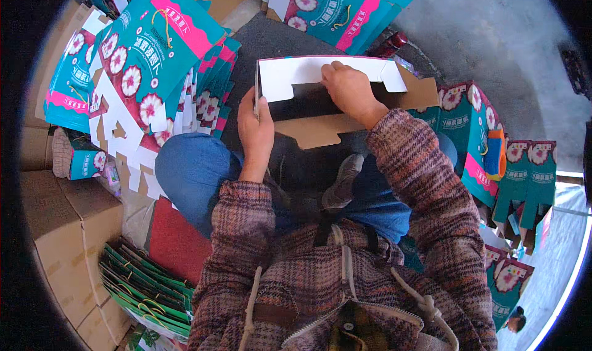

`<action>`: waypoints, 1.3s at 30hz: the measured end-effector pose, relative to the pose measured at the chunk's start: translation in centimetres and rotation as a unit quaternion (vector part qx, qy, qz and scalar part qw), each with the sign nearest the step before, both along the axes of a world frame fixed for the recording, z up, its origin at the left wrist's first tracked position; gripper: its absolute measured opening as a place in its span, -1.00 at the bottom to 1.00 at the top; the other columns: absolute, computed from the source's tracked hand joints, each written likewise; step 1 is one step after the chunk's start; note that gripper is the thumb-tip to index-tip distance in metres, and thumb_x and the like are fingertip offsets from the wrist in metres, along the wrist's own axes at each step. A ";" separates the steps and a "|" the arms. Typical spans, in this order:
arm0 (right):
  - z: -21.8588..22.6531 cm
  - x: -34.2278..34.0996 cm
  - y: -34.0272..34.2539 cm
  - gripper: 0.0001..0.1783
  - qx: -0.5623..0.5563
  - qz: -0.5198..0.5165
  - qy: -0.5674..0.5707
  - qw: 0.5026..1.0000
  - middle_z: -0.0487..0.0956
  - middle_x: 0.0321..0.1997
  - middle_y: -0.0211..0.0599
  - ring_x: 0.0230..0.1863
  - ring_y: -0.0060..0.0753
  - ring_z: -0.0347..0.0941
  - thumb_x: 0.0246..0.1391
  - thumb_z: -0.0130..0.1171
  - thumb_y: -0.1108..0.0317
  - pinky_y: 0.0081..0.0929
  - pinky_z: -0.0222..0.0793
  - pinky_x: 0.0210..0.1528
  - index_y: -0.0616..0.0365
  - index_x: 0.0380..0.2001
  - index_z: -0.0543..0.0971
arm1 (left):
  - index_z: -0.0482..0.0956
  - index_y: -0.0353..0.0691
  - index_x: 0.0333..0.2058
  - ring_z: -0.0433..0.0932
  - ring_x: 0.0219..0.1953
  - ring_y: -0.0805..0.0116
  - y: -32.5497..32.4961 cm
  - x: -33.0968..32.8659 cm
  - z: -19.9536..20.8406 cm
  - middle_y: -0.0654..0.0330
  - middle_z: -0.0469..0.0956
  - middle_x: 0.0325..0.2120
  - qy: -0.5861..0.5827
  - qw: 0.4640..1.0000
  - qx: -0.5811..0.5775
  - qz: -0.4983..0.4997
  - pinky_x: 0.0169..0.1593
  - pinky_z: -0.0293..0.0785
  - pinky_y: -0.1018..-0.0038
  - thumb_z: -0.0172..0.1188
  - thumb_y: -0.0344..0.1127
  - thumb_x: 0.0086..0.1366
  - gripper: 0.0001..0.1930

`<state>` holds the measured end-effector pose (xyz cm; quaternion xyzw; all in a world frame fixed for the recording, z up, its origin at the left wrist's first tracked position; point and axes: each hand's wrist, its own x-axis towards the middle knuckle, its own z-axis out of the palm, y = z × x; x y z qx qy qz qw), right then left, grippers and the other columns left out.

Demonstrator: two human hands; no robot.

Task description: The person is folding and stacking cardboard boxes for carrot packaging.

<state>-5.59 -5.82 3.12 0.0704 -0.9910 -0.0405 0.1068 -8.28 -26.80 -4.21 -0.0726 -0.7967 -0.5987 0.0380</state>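
Observation:
In front of my knees is a cardboard gift box [345, 67] with its flaps spread, white and brown on the inner faces. My left hand [255, 126] grips its left side, thumb toward me and fingers behind the panel. Over the far white panel, my right hand [351, 90] is closed, fingers bent and pressed together at the panel's upper edge. Whether a cord or only the cardboard is between those fingertips is hidden. A brown flap [308, 132] with a tab hangs open on the near side. The inside of the box is dark.
Flat teal and pink printed cartons [148, 61] are stacked at the left; another [345, 12] lies beyond the box. Folded teal boxes [459, 129] stand at the right, with an orange and blue roll [495, 155]. Brown cartons [74, 240] and green bags [145, 289] are at lower left.

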 end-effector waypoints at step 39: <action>6.1 12.6 13.5 -0.81 0.142 -0.094 0.193 0.966 0.55 -0.20 -0.17 0.00 -0.15 0.39 -0.14 0.13 0.34 -0.15 0.17 0.21 0.15 -0.40 0.58 | 0.30 -0.34 0.14 0.34 0.11 0.03 0.1 -0.1 4.3 -0.09 0.36 0.07 0.183 0.964 -0.140 -0.131 0.20 0.19 0.29 0.03 -0.30 0.30 -0.54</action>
